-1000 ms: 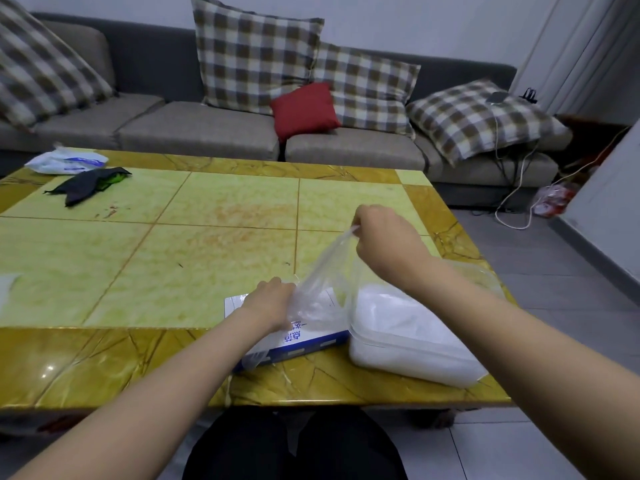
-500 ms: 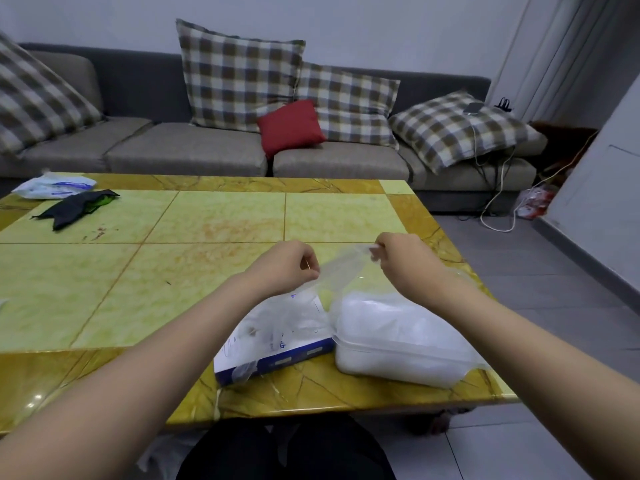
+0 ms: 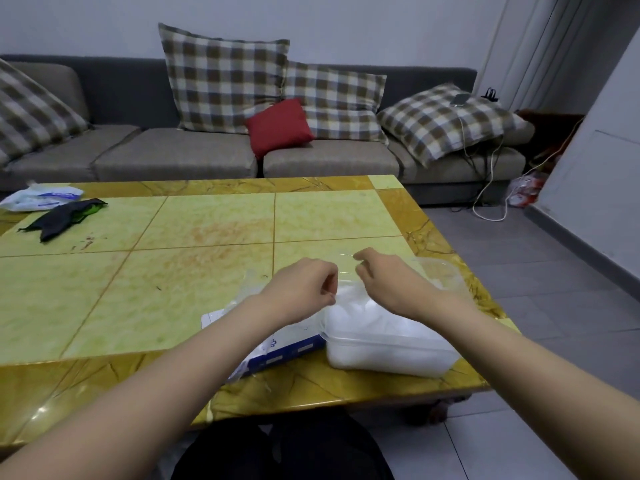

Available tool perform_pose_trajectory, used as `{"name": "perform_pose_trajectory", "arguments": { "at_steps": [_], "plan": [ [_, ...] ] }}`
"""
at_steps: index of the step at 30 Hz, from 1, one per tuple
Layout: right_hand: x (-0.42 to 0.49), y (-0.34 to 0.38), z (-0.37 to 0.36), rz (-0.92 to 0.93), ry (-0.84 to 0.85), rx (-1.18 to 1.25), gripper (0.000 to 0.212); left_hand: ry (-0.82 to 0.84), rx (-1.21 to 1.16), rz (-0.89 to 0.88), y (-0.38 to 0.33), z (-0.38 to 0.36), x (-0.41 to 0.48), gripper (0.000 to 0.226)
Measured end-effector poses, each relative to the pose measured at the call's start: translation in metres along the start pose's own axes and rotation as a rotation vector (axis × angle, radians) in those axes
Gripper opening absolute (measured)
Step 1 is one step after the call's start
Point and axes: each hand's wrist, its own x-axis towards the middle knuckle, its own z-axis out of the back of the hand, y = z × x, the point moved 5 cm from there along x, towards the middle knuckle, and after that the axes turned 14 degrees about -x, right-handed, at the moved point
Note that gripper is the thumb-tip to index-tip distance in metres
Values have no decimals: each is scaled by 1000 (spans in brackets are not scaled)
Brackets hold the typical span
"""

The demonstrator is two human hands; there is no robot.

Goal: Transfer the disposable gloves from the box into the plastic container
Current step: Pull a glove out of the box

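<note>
Left hand (image 3: 304,289) and right hand (image 3: 389,284), each grip pinching a clear glove (image 3: 346,269) stretched between them; plastic container (image 3: 381,358) directly below, box (image 3: 289,348) below-left.

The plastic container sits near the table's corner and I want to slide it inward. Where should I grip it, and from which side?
Probably the protruding rim at the plastic container's right end, coming from the right: the glove box crowds its left side, heaped gloves fill the top, and the left hand and right hand pinch a clear glove above it.
</note>
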Motion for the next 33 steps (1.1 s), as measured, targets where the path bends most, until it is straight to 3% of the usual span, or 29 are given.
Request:
{"name": "perform_pose_trajectory", "arguments": {
  "at_steps": [3, 5, 7, 15, 20, 23, 26, 28, 33],
  "plan": [
    [-3, -1, -21, -9, 166, -49, 55, 8, 11, -9, 2, -8, -3, 18],
    [-5, -1, -29, 16, 189, -59, 37, 14, 27, -16, 5, -13, -6, 16],
    [-4, -3, -29, 20, 109, -26, 15, 27, 38, -24, 9, -18, -9, 15],
    [4, -30, 5, -117, -112, -4, 20, 76, 82, -32, 8, -10, -10, 18],
    [-3, -33, 15, -51, -183, -26, 19, -254, 15, -104, -15, 23, -1, 33],
    [-9, -30, 20, 14, -200, -58, 22, -182, 3, -80, -18, 26, 12, 50],
    [-13, -31, 24, 26, -218, -124, 25, -22, -22, 34, -13, 19, 23, 26],
    [-14, -36, 28, -1, -216, -169, 30, -15, -71, 52, -9, 16, 27, 12],
    [-18, -45, 34, -53, -194, -150, 28, -88, -185, 82, 0, 18, 30, 15]
  ]
}}
